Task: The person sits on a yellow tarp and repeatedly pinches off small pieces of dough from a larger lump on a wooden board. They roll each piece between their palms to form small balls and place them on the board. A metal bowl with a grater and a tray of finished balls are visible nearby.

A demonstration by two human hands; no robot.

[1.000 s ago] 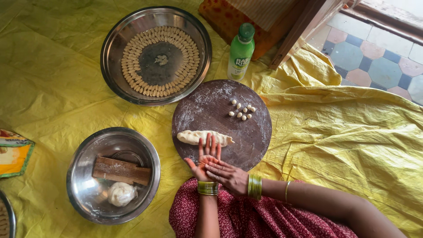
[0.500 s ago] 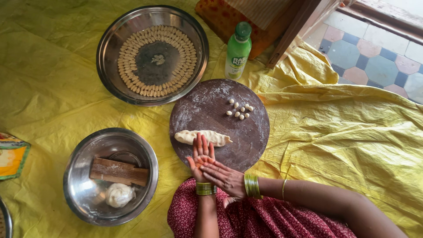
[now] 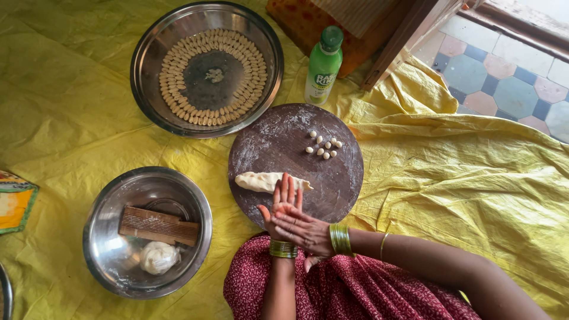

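While the left hand [image 3: 283, 204] and right hand [image 3: 305, 230] press flat together, fingers straight, a green bottle [image 3: 323, 66] stands beyond the round board [image 3: 267, 139].

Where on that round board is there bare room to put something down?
The round board is bare on its upper left, above the dough log and left of the small dough balls. Its near edge is crowded: the left hand and right hand press together there.

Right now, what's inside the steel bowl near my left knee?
The steel bowl holds a ridged wooden board and a white dough lump in front of it. What lies beneath the board is covered.
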